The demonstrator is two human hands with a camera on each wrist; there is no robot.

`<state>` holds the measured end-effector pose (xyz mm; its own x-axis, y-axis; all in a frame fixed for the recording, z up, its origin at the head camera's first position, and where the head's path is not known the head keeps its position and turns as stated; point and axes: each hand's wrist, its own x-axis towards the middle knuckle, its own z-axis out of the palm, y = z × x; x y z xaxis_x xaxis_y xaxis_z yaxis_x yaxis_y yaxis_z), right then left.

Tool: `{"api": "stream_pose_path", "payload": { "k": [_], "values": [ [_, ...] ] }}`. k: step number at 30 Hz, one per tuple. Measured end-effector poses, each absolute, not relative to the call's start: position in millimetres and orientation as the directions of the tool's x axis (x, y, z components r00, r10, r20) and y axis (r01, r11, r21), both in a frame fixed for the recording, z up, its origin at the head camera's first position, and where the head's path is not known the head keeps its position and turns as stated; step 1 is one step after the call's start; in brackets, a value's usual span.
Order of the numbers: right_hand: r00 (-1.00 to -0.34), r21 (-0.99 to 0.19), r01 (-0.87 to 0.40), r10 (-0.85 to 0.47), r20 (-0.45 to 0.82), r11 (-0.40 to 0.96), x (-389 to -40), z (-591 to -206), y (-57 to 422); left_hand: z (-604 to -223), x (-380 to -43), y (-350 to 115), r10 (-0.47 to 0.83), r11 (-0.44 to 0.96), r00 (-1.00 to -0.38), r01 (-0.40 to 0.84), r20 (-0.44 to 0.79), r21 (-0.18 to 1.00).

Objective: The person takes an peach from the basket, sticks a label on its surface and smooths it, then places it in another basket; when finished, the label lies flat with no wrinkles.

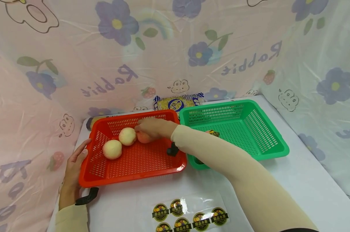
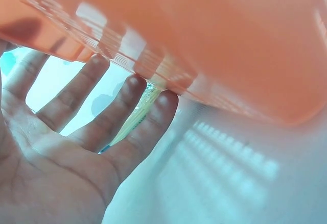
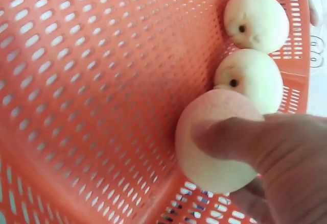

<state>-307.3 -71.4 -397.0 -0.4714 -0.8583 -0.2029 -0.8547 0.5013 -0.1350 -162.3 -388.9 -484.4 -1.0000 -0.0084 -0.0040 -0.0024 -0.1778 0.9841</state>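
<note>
Sitting within the right grip (image 1: 155,127), one held peach (image 1: 143,138) has two loose peaches (image 1: 127,136) at its eight-to-nine o'clock: three in one red basket (image 1: 141,159). One green basket (image 1: 236,130) stands at three o'clock. Right grip is clamped on its peach; left grip (image 1: 72,167), fingers apart, touches the red basket's nine o'clock wall.

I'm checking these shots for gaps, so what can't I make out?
Head view: the near left of the green basket, behind the right sleeve.
Head view: the lowest stickers, cut off by the bottom edge.
Left wrist view: the peaches, hidden by the blurred red basket.
Right wrist view: how the right hand grips behind the held peach, which blocks it.
</note>
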Motion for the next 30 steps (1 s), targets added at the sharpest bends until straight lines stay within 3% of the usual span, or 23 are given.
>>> {"api": "stream_pose_path", "payload": {
  "k": [9,15,21,30],
  "values": [
    [-0.437,-0.258,-0.846,-0.884,-0.164,0.466,-290.1,-388.1,-58.9,-485.8,-161.7,-389.2,0.001,-0.189,-1.000,-0.014,-0.014,0.982],
    [-0.424,-0.530,-0.777,-0.905,0.044,0.339,-241.9,-367.0,-19.3,-486.2,-161.7,-387.8,-0.006,-0.180,-1.000,-0.004,-0.005,0.984],
    [-0.469,-0.706,-0.685,-0.850,0.238,0.181,-184.1,-363.1,45.0,-485.5,-161.1,-387.2,0.008,-0.202,-1.000,-0.025,-0.024,0.979],
    [-0.624,-0.836,-0.527,-0.737,0.259,0.152,-103.5,-396.7,123.2,-482.0,-162.5,-386.8,-0.001,-0.204,-1.000,-0.007,-0.007,0.979]
  ]
}}
